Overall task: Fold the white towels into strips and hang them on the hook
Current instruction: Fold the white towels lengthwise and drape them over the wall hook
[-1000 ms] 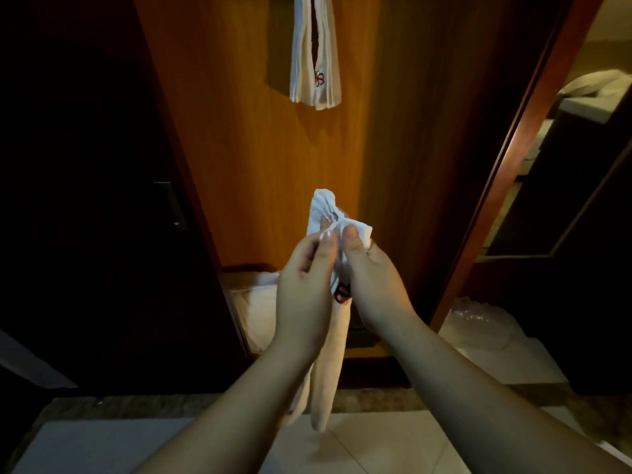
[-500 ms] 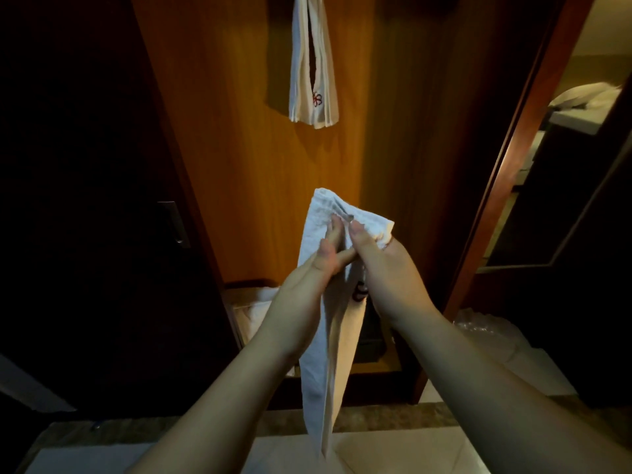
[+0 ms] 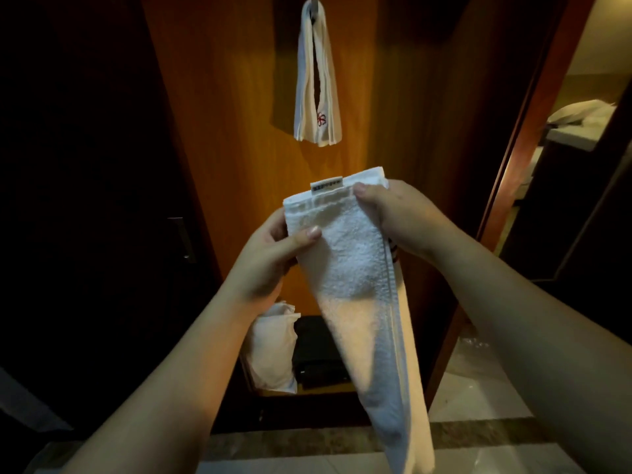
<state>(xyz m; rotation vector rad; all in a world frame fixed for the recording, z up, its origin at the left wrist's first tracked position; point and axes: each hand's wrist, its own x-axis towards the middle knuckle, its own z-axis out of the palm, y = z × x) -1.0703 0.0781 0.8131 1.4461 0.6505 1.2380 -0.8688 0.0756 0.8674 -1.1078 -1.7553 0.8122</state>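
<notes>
Orange wood panelling (image 3: 222, 138) backs a dim room, with pale floor tiles (image 3: 478, 395) below. Since half a second ago the white towel (image 3: 355, 268) has been spread wider: the left hand (image 3: 270, 258) pinches its left edge, the right hand (image 3: 400, 220) its top corner. Another folded towel (image 3: 318, 97) hangs on the hook (image 3: 313, 3). A low shelf (image 3: 273, 393) holds white bundles (image 3: 273, 350) beside a dark box (image 3: 318, 360).

Dim room, wooden door (image 3: 246, 138), tiled floor (image 3: 478, 388)
</notes>
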